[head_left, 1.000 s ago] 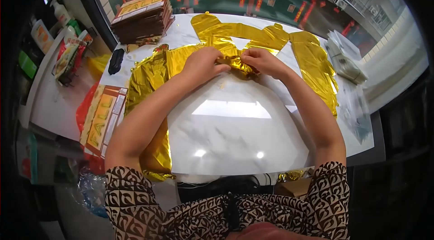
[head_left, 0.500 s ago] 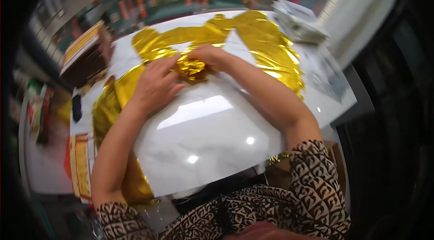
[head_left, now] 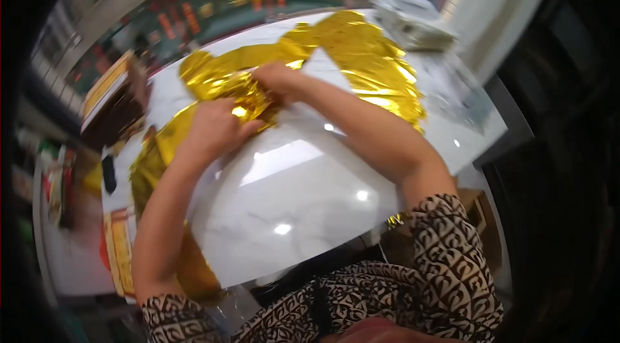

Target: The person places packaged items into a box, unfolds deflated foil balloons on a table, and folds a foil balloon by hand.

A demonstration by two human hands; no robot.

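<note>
White marble table [head_left: 310, 201]: both forearms reach forward, left hand [head_left: 213, 128] and right hand [head_left: 276, 78] fingers clamped on crumpled gold foil [head_left: 248, 101] bunched between them.

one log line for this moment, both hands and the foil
left hand: gripping crumpled gold foil sheet | right hand: pinching same bunch | surface: white marble table | blur: motion

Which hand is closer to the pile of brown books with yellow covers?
The left hand. It grips the crumpled gold foil on the side toward the pile of brown books with yellow covers; the right hand grips the foil farther away.
</note>
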